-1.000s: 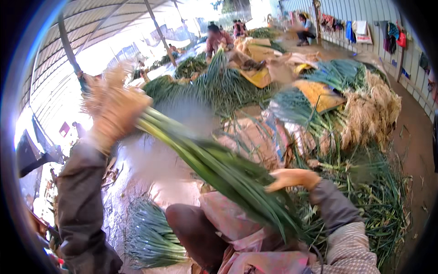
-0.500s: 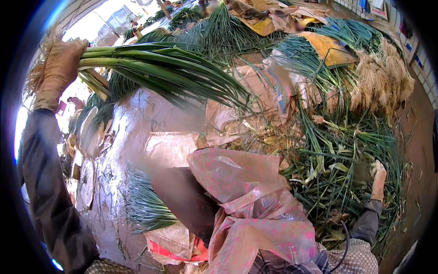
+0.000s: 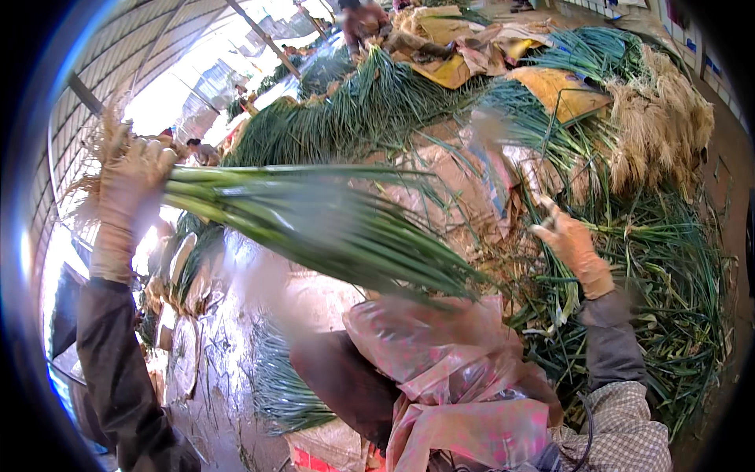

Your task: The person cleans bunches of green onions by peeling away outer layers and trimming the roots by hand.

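Note:
My left hand (image 3: 130, 193), in a pale dirty glove, is closed round the root end of a bunch of green onions (image 3: 314, 224). Its stringy roots stick out beyond the fist, and the long green leaves reach right across the view, smeared by motion. On the other side, my right hand (image 3: 572, 242), also gloved, is over the edge of a loose heap of green onions (image 3: 653, 315). Its fingers point forward and stand apart, holding nothing that I can see. A pink-spotted plastic sheet (image 3: 464, 377) covers my lap below the leaf tips.
Bundled green onions (image 3: 338, 118) lie in a row at the back. A rooted stack (image 3: 661, 118) stands far right beside a yellow sack (image 3: 558, 93). Another bunch (image 3: 287, 385) lies by my knee on the wet floor (image 3: 224, 377). A person (image 3: 364, 22) sits far off.
My left hand has come lower and slightly right with the bunch, whose leaves now swing down over my lap. My right hand has risen from the heap, moving forward and left.

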The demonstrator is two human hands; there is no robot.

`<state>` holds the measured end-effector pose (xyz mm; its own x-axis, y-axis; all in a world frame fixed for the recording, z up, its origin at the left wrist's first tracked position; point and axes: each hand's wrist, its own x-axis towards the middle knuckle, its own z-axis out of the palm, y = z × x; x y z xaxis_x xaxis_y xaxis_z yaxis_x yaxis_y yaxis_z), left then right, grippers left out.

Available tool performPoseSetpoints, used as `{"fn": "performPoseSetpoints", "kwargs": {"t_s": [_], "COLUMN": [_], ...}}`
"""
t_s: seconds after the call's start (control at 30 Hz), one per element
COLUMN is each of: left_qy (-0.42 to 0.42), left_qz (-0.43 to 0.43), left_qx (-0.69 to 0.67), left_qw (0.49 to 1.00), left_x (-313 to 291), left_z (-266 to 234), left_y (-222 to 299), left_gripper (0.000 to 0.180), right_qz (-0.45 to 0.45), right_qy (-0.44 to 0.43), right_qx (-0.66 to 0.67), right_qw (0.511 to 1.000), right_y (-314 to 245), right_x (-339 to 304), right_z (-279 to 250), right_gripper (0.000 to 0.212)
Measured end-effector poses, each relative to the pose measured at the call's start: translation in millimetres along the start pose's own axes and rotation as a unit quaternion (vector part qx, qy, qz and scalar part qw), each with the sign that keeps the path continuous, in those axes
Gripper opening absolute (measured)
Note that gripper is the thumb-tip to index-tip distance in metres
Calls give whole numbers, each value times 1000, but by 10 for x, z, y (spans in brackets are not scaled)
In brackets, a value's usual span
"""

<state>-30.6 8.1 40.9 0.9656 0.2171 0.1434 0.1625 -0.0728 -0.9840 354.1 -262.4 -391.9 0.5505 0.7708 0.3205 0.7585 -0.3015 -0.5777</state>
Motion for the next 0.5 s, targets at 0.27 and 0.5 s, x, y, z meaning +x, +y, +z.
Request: {"fn": "performPoseSetpoints", "kwargs": {"t_s": [0.27,0.5], "left_qy": [136,-100], "left_qz": [61,-181], "left_qx": [-18,-90], "left_qw": [989,974], "left_x": [170,-377], "left_z": [-247,-76], "left_y": [182,-409], "left_gripper": [10,15], "right_qz": [-224,-111], "right_qy": [-25,-189], "right_qx": [-102,60], "right_qw": [969,974], "right_y": [-1180,-760], "right_x": [1003,664], "right_z": [497,564], "right_gripper": [65,40]}}
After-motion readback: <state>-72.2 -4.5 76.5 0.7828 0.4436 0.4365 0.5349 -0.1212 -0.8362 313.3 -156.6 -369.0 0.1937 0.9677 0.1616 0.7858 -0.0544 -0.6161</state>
